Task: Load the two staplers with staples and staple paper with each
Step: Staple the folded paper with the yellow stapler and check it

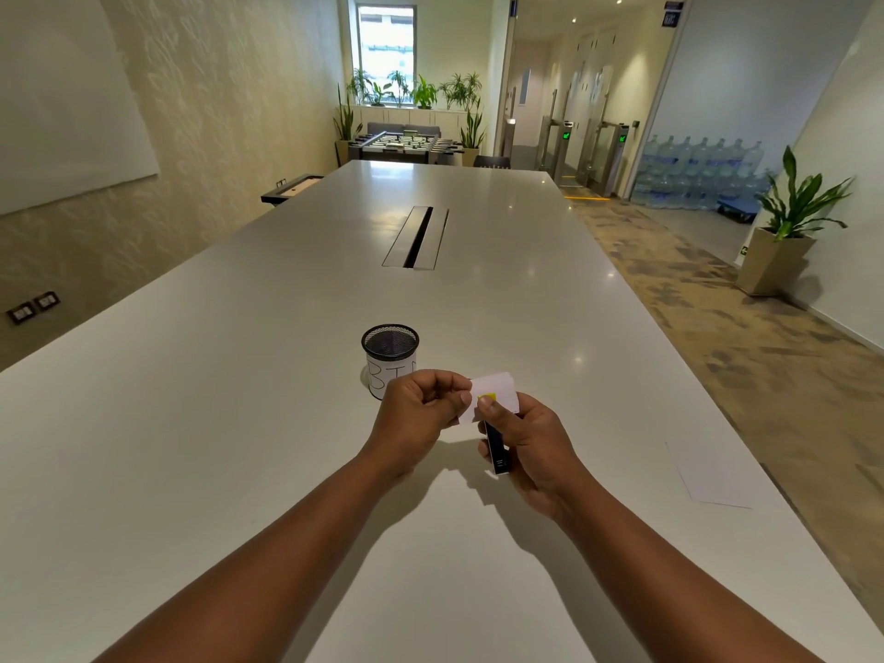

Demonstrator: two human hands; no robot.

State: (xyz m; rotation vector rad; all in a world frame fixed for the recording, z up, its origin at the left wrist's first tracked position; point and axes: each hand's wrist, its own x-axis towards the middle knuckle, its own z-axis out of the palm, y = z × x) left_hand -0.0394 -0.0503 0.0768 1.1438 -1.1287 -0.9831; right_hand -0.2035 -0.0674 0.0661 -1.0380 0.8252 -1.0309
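My right hand point(528, 442) grips a small black stapler point(495, 449) with a yellow front part, held above the white table point(239, 423). A small white piece of paper point(497, 392) sits in the stapler's mouth under my right thumb. My left hand point(416, 409) pinches the left edge of that paper between thumb and fingers. A second stapler is not visible.
A black mesh pen cup point(390, 358) with a white handwritten label stands just behind my left hand. A white sheet of paper point(715, 476) lies near the table's right edge. A cable slot point(415, 237) runs down the table's middle.
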